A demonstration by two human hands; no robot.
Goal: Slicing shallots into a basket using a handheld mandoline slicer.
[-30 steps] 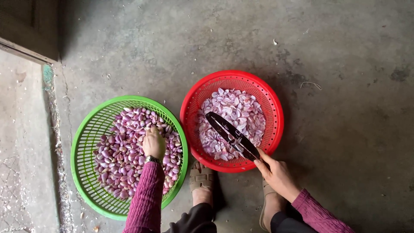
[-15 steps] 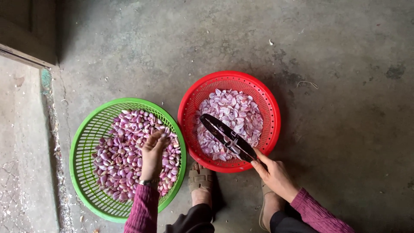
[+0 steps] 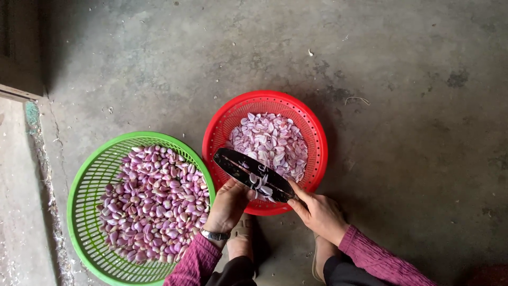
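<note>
Left hand (image 3: 228, 204) raised with fingers curled closed, watch on the wrist, right hand (image 3: 319, 213) beside it, fingers gripping, both forearms in magenta sleeves

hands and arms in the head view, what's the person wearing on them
Both arms wear long magenta ribbed knit sleeves reaching the wrists. The left hand has a silver-coloured metal wristwatch just past its cuff. The right hand is bare, with no ring or band visible.
</note>
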